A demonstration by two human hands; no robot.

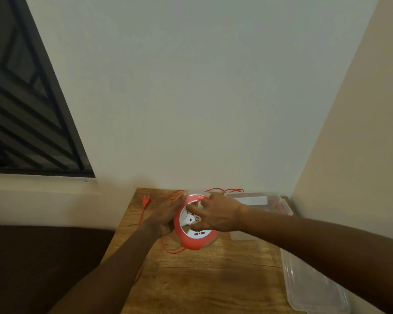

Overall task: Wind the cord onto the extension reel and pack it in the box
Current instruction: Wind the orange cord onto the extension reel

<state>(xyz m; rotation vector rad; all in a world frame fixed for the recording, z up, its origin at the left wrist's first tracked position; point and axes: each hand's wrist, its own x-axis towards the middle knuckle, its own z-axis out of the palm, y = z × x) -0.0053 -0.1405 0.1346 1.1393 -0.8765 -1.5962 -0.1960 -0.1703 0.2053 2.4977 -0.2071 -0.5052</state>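
Note:
A round extension reel [192,240] with an orange rim and a white socket face stands tilted on the wooden table [213,279]. My left hand [166,215] grips its left edge, with the orange cord [168,249] running through the fingers. My right hand [216,215] lies over the white face, fingers hooked into the reel's openings. Loose cord loops below the reel and trails along the table's far edge. The plug [145,200] lies at the far left corner. A clear plastic box [259,200] sits behind my right arm, partly hidden.
A clear plastic lid [313,288] lies at the table's right front edge. Walls close off the far and right sides. A dark sofa or bench [43,257] sits left of the table, under a barred window [21,98].

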